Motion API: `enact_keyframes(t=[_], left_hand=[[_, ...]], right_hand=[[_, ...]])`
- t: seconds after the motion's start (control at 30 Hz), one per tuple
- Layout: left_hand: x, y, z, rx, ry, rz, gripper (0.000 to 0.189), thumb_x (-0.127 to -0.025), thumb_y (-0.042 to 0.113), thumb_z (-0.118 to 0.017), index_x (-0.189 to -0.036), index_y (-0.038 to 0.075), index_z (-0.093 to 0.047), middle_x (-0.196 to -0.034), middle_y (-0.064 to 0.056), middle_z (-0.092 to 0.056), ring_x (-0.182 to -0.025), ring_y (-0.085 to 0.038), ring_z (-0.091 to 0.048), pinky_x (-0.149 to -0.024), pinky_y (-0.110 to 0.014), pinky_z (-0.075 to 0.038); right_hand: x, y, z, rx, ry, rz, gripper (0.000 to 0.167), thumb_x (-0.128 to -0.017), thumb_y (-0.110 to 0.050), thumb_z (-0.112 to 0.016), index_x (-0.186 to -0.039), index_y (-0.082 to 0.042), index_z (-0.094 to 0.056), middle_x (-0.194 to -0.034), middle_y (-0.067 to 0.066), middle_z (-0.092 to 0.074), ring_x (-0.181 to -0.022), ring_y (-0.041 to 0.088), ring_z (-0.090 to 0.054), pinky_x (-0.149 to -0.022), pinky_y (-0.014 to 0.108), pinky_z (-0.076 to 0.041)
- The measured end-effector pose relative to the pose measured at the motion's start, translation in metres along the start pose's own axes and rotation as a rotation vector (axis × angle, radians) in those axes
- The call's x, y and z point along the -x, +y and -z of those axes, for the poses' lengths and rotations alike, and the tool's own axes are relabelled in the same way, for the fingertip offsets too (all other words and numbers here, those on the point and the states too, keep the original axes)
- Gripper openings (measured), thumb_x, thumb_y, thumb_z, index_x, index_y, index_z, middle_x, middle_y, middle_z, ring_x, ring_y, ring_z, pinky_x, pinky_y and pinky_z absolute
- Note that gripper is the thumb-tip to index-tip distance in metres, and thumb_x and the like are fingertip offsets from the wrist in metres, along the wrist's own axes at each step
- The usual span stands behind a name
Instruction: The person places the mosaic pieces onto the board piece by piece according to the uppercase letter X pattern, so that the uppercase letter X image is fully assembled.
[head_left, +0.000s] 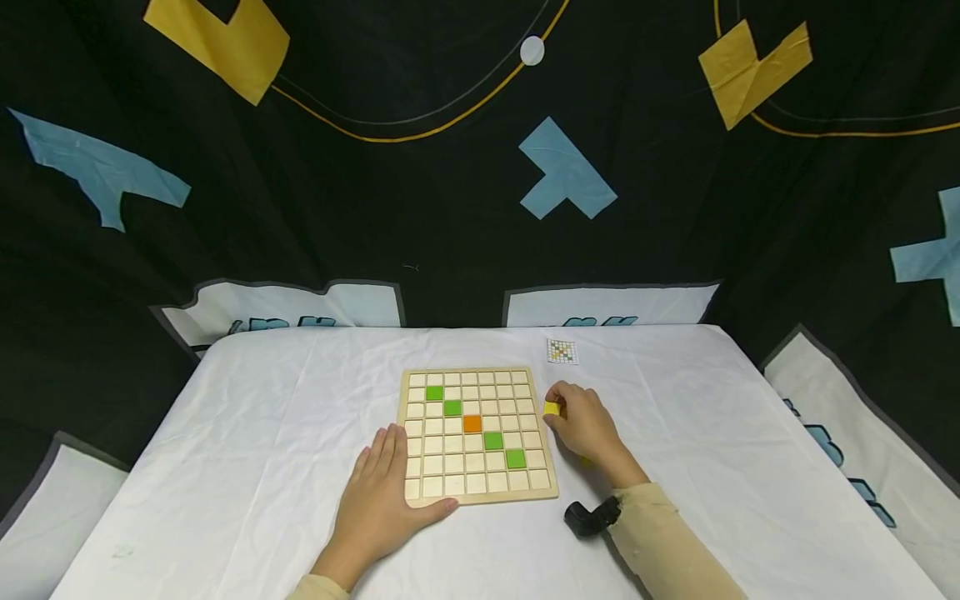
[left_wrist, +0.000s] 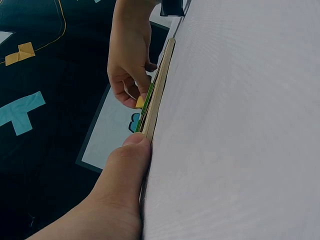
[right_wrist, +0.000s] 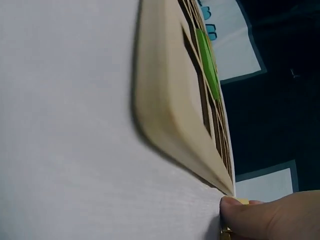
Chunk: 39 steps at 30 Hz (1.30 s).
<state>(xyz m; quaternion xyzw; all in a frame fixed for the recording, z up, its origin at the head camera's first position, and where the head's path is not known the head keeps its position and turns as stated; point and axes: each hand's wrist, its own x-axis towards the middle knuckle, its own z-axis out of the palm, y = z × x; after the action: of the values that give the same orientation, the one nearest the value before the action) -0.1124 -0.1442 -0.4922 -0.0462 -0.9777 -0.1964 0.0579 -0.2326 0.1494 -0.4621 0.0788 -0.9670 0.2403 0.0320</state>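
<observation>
My right hand (head_left: 588,429) pinched a yellow tile (head_left: 552,408) between thumb and fingers, just beside the right edge of the wooden board (head_left: 495,501). The tile sat at my fingertips, on the side of the hand nearest the board, with a part of it showing past my thumb. Under my right wrist a bit of another yellow piece (head_left: 586,461) showed, mostly hidden by my arm.

My left hand (head_left: 378,492) lay open at the board's near left corner, the fingers straight along its left side and the thumb stretched along the near edge, touching it. Four green tiles (head_left: 492,440) and one orange tile (head_left: 472,424) stood in the board's grid in a slanting line, running from far left to near right, the orange one in the middle. Beyond my right hand, a small patterned card (head_left: 562,351) lay on the white-covered surface (head_left: 247,442).
</observation>
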Motion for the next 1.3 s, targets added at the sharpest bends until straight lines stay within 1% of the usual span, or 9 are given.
enact_keyframes(t=[0.1, 0.23, 0.37, 0.47, 0.57, 0.67, 0.93, 1.17, 1.3], left_hand=[[0.0, 0.0, 0.0, 0.004, 0.006, -0.001, 0.134, -0.068, 0.092, -0.053, -0.155, -0.005, -0.022, -0.164, -0.021, -0.021, -0.153, -0.037, -0.018, -0.124, -0.053, -0.017], [-0.001, -0.001, 0.0, 0.001, 0.001, 0.001, 0.134, -0.068, 0.093, -0.052, -0.155, -0.004, -0.021, -0.164, -0.02, -0.02, -0.154, -0.036, -0.017, -0.125, -0.052, -0.016], [-0.001, -0.001, 0.0, 0.003, -0.002, 0.005, 0.134, -0.068, 0.093, -0.051, -0.156, -0.004, -0.021, -0.164, -0.02, -0.02, -0.154, -0.036, -0.017, -0.124, -0.052, -0.017], [-0.001, -0.001, 0.0, 0.006, 0.0, 0.007, 0.135, -0.067, 0.094, -0.051, -0.155, -0.004, -0.021, -0.164, -0.02, -0.02, -0.154, -0.036, -0.018, -0.124, -0.052, -0.017], [-0.001, -0.001, 0.0, 0.003, -0.001, 0.01, 0.135, -0.067, 0.094, -0.05, -0.156, -0.004, -0.02, -0.164, -0.02, -0.02, -0.154, -0.035, -0.018, -0.124, -0.052, -0.017], [-0.001, -0.001, 0.0, -0.002, 0.0, 0.011, 0.135, -0.067, 0.093, -0.051, -0.155, -0.004, -0.021, -0.164, -0.02, -0.021, -0.154, -0.036, -0.018, -0.124, -0.052, -0.018], [-0.001, 0.001, 0.002, -0.004, -0.017, 0.012, 0.135, -0.068, 0.093, -0.05, -0.155, -0.005, -0.02, -0.164, -0.02, -0.021, -0.154, -0.035, -0.018, -0.124, -0.052, -0.02], [0.0, 0.002, 0.003, -0.004, -0.018, 0.014, 0.134, -0.069, 0.093, -0.051, -0.155, -0.005, -0.019, -0.164, -0.02, -0.021, -0.153, -0.036, -0.018, -0.124, -0.052, -0.019], [0.0, 0.002, 0.003, -0.003, -0.015, 0.011, 0.134, -0.069, 0.092, -0.052, -0.155, -0.005, -0.02, -0.163, -0.02, -0.021, -0.153, -0.036, -0.018, -0.124, -0.053, -0.019]], right_hand=[[-0.003, -0.002, 0.001, -0.071, 0.037, -0.025, 0.014, -0.091, -0.014, -0.071, -0.104, -0.013, -0.066, -0.088, 0.003, -0.063, -0.075, 0.018, -0.051, -0.067, 0.03, -0.043], [-0.009, -0.009, -0.001, -0.151, 0.088, -0.046, 0.012, -0.095, -0.015, -0.066, -0.107, -0.014, -0.066, -0.096, 0.005, -0.066, -0.07, 0.017, -0.052, -0.062, 0.029, -0.042], [-0.017, -0.022, -0.005, -0.214, 0.052, -0.04, 0.013, -0.095, -0.017, -0.067, -0.108, -0.016, -0.066, -0.101, 0.004, -0.067, -0.069, 0.015, -0.053, -0.06, 0.027, -0.042], [-0.022, -0.032, -0.008, -0.241, 0.019, -0.016, 0.013, -0.095, -0.017, -0.067, -0.108, -0.017, -0.066, -0.1, 0.003, -0.066, -0.068, 0.014, -0.052, -0.059, 0.026, -0.042], [-0.026, -0.04, -0.011, -0.248, 0.003, 0.018, 0.013, -0.095, -0.016, -0.068, -0.108, -0.017, -0.066, -0.099, 0.003, -0.066, -0.07, 0.014, -0.054, -0.062, 0.027, -0.045], [-0.03, -0.046, -0.014, -0.247, -0.005, 0.042, 0.012, -0.094, -0.016, -0.068, -0.106, -0.017, -0.067, -0.098, 0.002, -0.066, -0.076, 0.015, -0.057, -0.068, 0.03, -0.048], [-0.034, -0.051, -0.021, -0.192, -0.027, 0.054, 0.011, -0.094, -0.016, -0.068, -0.105, -0.019, -0.068, -0.096, 0.001, -0.064, -0.083, 0.018, -0.057, -0.073, 0.034, -0.049], [-0.034, -0.053, -0.023, -0.187, -0.016, 0.045, 0.014, -0.094, -0.015, -0.068, -0.108, -0.017, -0.071, -0.109, 0.004, -0.066, -0.099, 0.02, -0.062, -0.09, 0.041, -0.054], [-0.034, -0.052, -0.024, -0.179, -0.035, 0.042, 0.019, -0.094, -0.015, -0.069, -0.112, -0.016, -0.071, -0.113, 0.005, -0.064, -0.101, 0.021, -0.062, -0.091, 0.042, -0.054]])
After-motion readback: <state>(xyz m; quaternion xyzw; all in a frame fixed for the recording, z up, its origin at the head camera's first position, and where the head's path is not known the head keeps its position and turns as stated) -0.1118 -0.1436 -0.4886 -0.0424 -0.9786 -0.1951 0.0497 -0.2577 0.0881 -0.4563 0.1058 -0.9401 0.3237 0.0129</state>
